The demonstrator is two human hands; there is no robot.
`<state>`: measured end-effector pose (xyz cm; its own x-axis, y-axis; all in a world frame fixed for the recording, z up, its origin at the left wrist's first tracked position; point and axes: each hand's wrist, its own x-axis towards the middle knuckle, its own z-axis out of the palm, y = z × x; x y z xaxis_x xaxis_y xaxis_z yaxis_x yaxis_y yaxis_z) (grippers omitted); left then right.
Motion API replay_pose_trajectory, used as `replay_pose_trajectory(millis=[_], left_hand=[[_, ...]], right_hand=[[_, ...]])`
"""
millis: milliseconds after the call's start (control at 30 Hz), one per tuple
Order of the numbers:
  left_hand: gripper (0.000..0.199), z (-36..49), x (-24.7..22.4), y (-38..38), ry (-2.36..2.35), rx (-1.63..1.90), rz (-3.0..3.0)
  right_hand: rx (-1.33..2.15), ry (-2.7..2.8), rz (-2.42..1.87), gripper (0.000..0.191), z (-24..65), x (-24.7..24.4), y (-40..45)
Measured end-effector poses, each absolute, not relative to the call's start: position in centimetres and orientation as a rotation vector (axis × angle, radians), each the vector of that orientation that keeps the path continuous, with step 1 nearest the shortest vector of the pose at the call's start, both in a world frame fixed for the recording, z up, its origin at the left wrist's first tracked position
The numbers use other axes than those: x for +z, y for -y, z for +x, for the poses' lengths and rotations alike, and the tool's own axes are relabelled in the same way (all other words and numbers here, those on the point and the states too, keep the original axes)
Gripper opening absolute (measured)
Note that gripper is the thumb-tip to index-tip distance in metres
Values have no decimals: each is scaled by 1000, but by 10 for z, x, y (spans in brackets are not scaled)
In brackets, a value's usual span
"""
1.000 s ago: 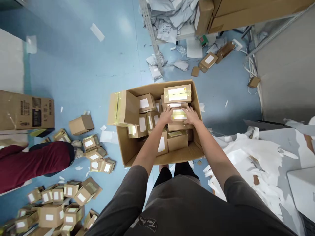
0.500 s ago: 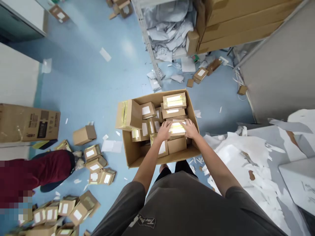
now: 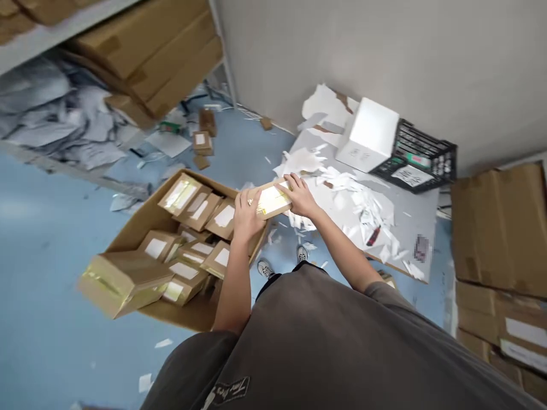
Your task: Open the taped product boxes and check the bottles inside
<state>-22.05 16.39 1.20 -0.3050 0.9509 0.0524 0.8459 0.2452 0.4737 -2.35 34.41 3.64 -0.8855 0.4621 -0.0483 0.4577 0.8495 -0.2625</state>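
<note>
1 oblong, glossy-taped cardboard box [image 3: 273, 201] is clasped between left hand [image 3: 247, 215] and right hand [image 3: 301, 196].

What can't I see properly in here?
All in the head view:
Held box: its top hides its underside.
Label: any writing is lost in glare.
Open carton: most of its floor is under boxes.
Stacked cartons: cut off by the right edge.
Shelf: cut off by the left edge.

We seem to be in a parcel storeroom
Around us — a shelf [image 3: 51, 35], stacked cartons [image 3: 499, 228], an open carton [image 3: 183, 316] of labelled boxes [image 3: 224, 215]
</note>
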Motion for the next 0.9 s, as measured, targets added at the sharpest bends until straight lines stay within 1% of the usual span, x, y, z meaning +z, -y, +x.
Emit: replay_pose_trajectory(millis=[100, 167, 300, 433, 500, 567, 767, 900], left_hand=[[106, -146, 5, -217, -2127, 626, 1795], [105, -90, -8, -249, -2065, 582, 1819], [109, 27, -54, -302, -2012, 439, 1777], [110, 118, -102, -324, -2115, 270, 1563], [111, 141, -115, -324, -2145, 188, 1551], [113, 149, -119, -321, -2149, 115, 1578], [115, 147, -105, -325, -2173, -100, 1595], [116, 168, -107, -331, -2322, -83, 1407]], right_hand=[[389, 2962, -1007, 112, 68, 30, -365], [399, 2932, -1173, 113, 127, 15, -379], [511, 2863, -1473, 114, 226, -33, -410], [730, 2755, -1754, 105, 292, -83, -428], [807, 2702, -1795, 103, 313, -99, -429], [841, 2658, -1781, 104, 324, -109, -428], [902, 2568, -1689, 103, 320, -109, -429], [938, 2379, -1687, 93, 326, -113, -407]])
